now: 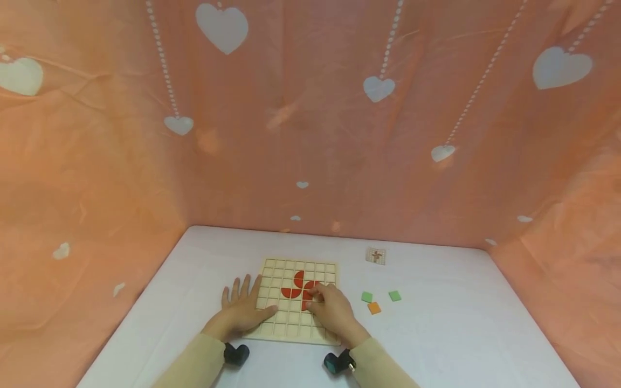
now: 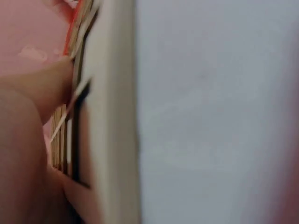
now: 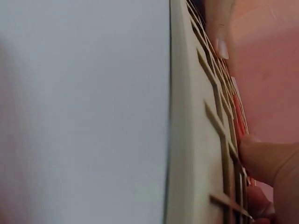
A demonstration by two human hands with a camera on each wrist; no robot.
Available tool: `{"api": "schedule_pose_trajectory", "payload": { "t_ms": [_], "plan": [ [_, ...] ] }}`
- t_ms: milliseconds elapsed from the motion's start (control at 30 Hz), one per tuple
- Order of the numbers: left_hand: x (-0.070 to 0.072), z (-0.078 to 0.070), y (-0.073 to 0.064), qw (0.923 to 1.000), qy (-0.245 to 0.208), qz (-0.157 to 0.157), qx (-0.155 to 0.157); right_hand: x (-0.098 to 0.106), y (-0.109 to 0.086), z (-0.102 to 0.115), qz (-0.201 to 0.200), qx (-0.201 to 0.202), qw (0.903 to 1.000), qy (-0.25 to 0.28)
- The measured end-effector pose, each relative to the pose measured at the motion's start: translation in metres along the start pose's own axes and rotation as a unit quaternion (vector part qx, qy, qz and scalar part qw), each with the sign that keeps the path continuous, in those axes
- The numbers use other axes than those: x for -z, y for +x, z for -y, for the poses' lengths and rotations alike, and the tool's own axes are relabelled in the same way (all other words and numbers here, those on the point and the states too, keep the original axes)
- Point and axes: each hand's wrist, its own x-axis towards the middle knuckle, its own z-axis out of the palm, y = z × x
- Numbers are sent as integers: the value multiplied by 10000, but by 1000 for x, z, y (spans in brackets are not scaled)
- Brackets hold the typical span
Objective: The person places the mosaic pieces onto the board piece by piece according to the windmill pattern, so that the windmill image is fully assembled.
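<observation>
A pale wooden grid board lies on the table with red rounded pieces set in its squares, forming a pinwheel shape. My left hand rests with spread fingers along the board's left edge, its thumb lying over the grid. On the right part of the board, the thumb and bent index finger of my right hand hold a red piece at the pinwheel's lower right. That hand partly covers the red pieces there. In the right wrist view, the right thumb touches the grid beside the red.
Two green square tiles, a nearer one and a farther one, lie right of the board with an orange tile. Behind them is a small card printed with a pinwheel on a grid. A pink heart-patterned curtain surrounds the white table.
</observation>
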Motion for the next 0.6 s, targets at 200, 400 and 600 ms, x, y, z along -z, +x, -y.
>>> {"api": "schedule_pose_trajectory", "payload": {
  "t_ms": [200,400,600],
  "plan": [
    [6,8,-2,9994,-296,14,-195,28,-5,-16,-68,-134,9953,955],
    [7,12,-1,9977,-634,99,-237,89,-16,-79,-800,-1010,9861,1045],
    [6,9,-3,9977,-626,95,-247,128,-38,-136,-660,-1582,9822,761]
  ]
}}
